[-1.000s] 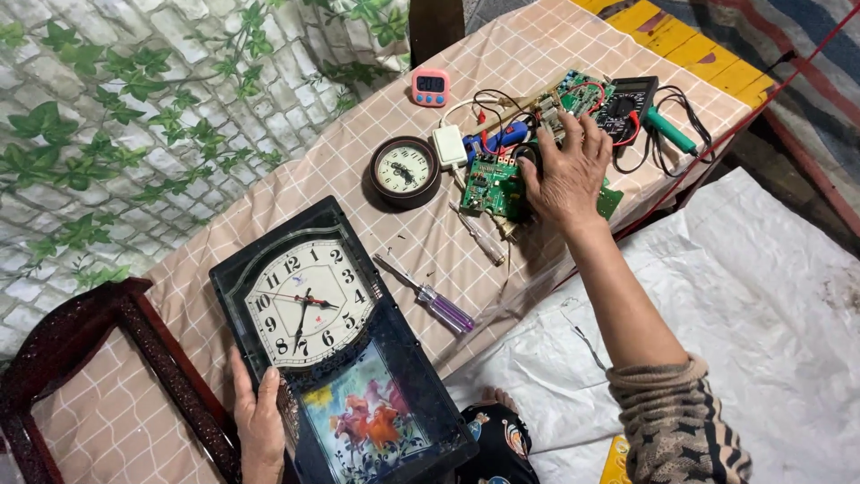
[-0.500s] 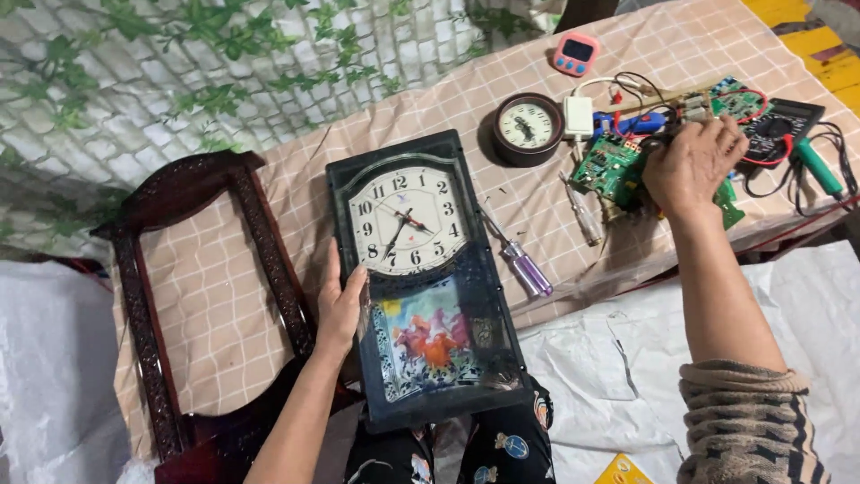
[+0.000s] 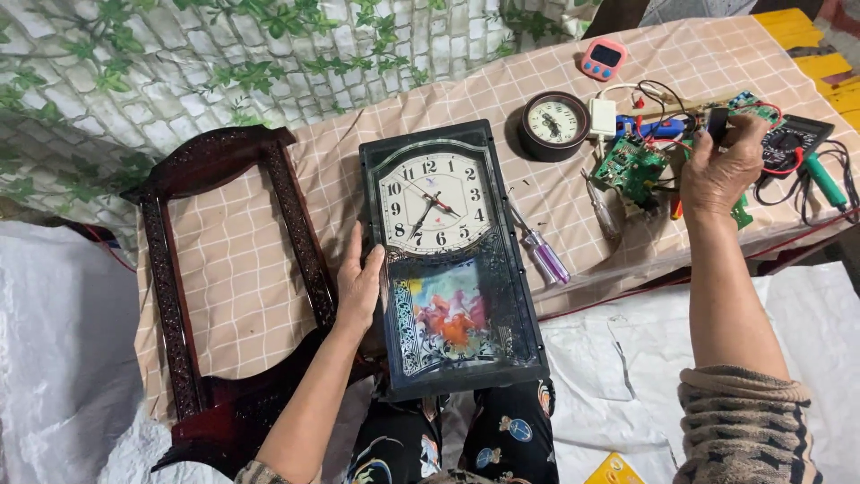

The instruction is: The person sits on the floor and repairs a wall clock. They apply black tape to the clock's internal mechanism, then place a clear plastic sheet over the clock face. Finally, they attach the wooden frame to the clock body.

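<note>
Head view: our left hand point(image 3: 360, 285) lies flat w/ fingers loosely spread against the left edge of the wall clock panel point(image 3: 445, 260), thumb on the glass by the dial, steadying it, not gripping round it. The panel lies face up on the checked tablecloth point(image 3: 242, 269), long axis running from us toward the wall, dial end away, picture end toward us & overhanging the table edge above our lap. Just left of it lies the dark carved wooden frame point(image 3: 215, 269), same way round. Our right hand point(image 3: 721, 166) is up over the electronics, fingers curled round a small dark part point(image 3: 718, 125); what it is we can't make out, mostly hidden by fingers. Beneath sit a green circuit board point(image 3: 630, 164) & tangled wires. Near by: purple-handled screwdriver point(image 3: 545, 254), small round clock point(image 3: 554, 123), pink timer point(image 3: 603, 58). A multimeter point(image 3: 793, 143) is partly behind the hand.
</note>
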